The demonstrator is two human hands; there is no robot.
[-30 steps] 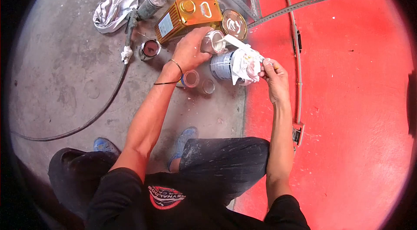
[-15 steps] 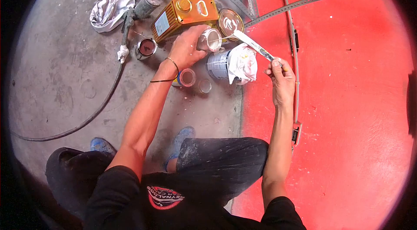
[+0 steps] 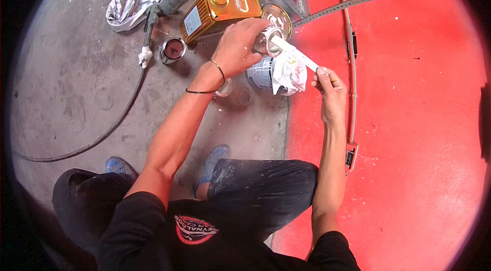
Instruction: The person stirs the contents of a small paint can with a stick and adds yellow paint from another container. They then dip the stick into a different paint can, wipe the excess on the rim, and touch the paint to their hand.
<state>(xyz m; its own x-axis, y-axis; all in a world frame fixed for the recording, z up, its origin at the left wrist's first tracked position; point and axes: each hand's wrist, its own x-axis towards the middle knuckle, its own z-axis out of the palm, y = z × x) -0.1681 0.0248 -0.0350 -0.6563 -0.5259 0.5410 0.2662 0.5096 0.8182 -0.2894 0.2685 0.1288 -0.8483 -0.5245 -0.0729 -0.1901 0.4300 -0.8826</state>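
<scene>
My left hand [image 3: 238, 50] is wrapped round a small clear jar [image 3: 261, 44] with a threaded rim, its mouth tilted toward the right. A flat stirring stick [image 3: 296, 56], coated white, is pinched at its near end by the thumb and fingers of my right hand [image 3: 332, 92]. Its far tip is at the jar's mouth. Just below them stands a paint can [image 3: 260, 74] with a stained white rag [image 3: 289, 74] draped over it. Behind the jar is a round metal lid [image 3: 283, 13] smeared with white.
A gold rectangular tin [image 3: 225, 6] stands beyond my left hand. To its left are a small open can [image 3: 173, 50] of reddish paint and a black hose [image 3: 138, 87]. Perforated metal strips [image 3: 358, 2] cross toward the red panel [image 3: 409, 117] on the right.
The jar in my left hand has moved right and tipped toward the stick. The stick's tip, earlier apart from the jar with a thin strand between them, is now at its mouth.
</scene>
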